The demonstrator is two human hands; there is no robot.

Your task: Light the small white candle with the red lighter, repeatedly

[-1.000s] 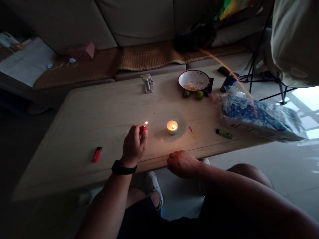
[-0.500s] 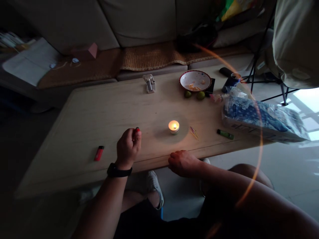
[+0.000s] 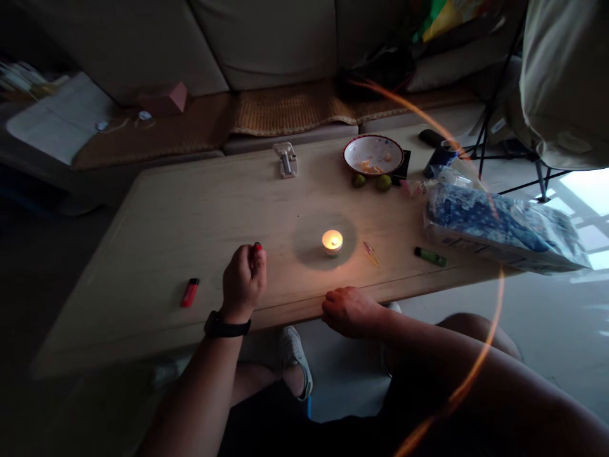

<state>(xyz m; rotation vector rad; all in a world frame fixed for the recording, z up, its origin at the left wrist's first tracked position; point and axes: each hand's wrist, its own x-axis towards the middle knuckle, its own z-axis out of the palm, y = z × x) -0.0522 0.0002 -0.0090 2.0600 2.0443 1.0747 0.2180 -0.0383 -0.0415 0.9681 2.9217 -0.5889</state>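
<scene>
- Left hand [image 3: 243, 284]: closed in a fist around a red lighter [image 3: 257, 248], only its tip showing, over the table near its front edge; a black wristband [image 3: 227, 327] circles the wrist.
- Right hand [image 3: 349, 311]: loosely curled, holding nothing, resting on the front edge of the wooden table [image 3: 162, 241].
- Table middle: a lit tealight candle [image 3: 332, 242], near the left hand, with a small pink-and-yellow item [image 3: 372, 254] to its right.
- Left part of the table: a second red lighter [image 3: 189, 292].
- Right edge: a green lighter [image 3: 430, 256] beside a blue-patterned plastic package [image 3: 504, 235].
- Back edge: a metal bracket [image 3: 285, 159], a red-rimmed white plate [image 3: 373, 145] holding food scraps, two green limes [image 3: 383, 183], and a blue can [image 3: 442, 155].
- Room: a beige sofa [image 3: 271, 44] with a woven mat [image 3: 295, 111] behind the table, tripod legs [image 3: 490, 130] at the back right corner, and a pale tiled floor [image 3: 547, 330] beyond the right edge.
</scene>
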